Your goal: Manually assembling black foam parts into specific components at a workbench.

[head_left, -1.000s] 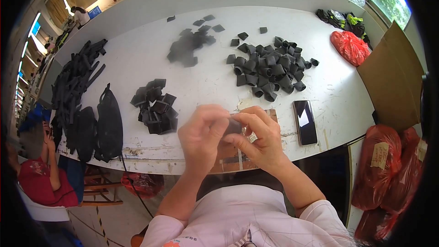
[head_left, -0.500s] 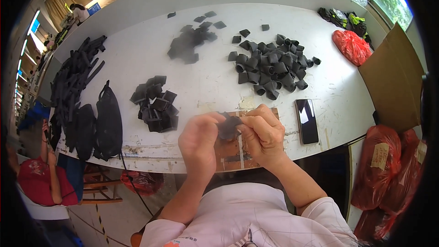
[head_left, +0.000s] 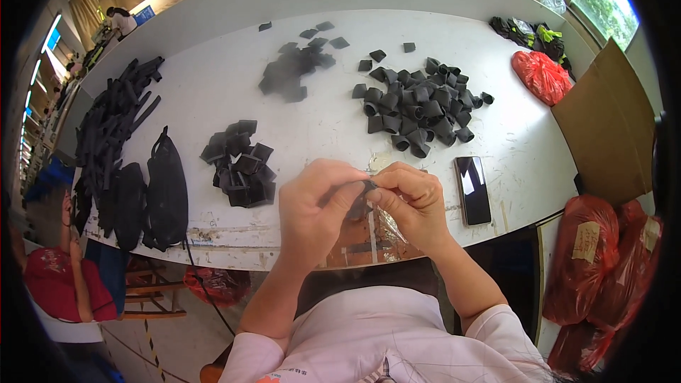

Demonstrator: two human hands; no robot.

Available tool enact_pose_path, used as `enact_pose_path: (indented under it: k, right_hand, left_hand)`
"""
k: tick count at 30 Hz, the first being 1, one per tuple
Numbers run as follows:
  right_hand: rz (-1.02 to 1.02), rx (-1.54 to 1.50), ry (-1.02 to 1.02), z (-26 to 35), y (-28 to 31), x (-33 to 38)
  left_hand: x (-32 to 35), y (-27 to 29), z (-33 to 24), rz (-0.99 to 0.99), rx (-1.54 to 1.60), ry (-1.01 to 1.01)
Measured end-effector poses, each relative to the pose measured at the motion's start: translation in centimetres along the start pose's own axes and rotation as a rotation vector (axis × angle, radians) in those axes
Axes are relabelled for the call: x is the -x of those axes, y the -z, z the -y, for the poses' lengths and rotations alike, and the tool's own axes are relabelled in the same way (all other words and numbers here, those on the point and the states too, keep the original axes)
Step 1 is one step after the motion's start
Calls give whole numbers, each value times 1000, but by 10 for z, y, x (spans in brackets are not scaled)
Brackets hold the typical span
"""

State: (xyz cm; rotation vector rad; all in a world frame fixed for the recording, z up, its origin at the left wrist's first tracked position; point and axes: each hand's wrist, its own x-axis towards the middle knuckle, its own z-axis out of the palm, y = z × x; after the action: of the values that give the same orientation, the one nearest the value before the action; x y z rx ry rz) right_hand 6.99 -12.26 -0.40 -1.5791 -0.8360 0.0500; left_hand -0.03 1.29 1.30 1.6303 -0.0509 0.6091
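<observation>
Both my hands pinch one small black fabric piece (head_left: 359, 206) above the near edge of the white table. My left hand (head_left: 312, 206) closes on it with thumb and forefinger. The fingertips of my right hand (head_left: 411, 202) grip its other side, close to the left ones. Most of the piece is hidden behind my fingers. Beneath my hands lies a brown board (head_left: 355, 245) with tape on it. Left of my left hand sits a pile of flat black pieces (head_left: 245, 170). Beyond my right hand is a heap of black fabric loops (head_left: 418, 103).
More black pieces (head_left: 294, 71) lie farther back. Long black strips (head_left: 113, 135) and two black pouches (head_left: 167, 191) lie at the left. A phone (head_left: 473, 190) rests at the right, near a cardboard sheet (head_left: 606, 120) and red bags (head_left: 585, 262). Another person (head_left: 67, 280) sits at far left.
My hands have drawn closer together around the black fabric piece. My left thumb now presses across it, and less of the piece shows.
</observation>
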Motion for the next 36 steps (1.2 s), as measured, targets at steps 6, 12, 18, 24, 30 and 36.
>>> enact_pose_path:
  k: [6, 12, 18, 24, 30, 36]
  right_hand:
    - [11, 272, 192, 10, -2, -1]
    - [27, 385, 210, 9, 1, 1]
    - [51, 462, 271, 11, 4, -1]
    - [-99, -206, -197, 13, 43, -54]
    - [4, -116, -442, -30, 20, 30]
    - [195, -155, -744, -44, -9, 85]
  left_hand:
    - [16, 1, 14, -105, 65, 72]
    - [17, -9, 12, -151, 58, 88]
    - [19, 2, 18, -30, 19, 317]
    - [34, 4, 71, -71, -386, 210]
    - [54, -9, 100, 215, -934, -47]
    - [62, 0, 78, -207, -38, 338]
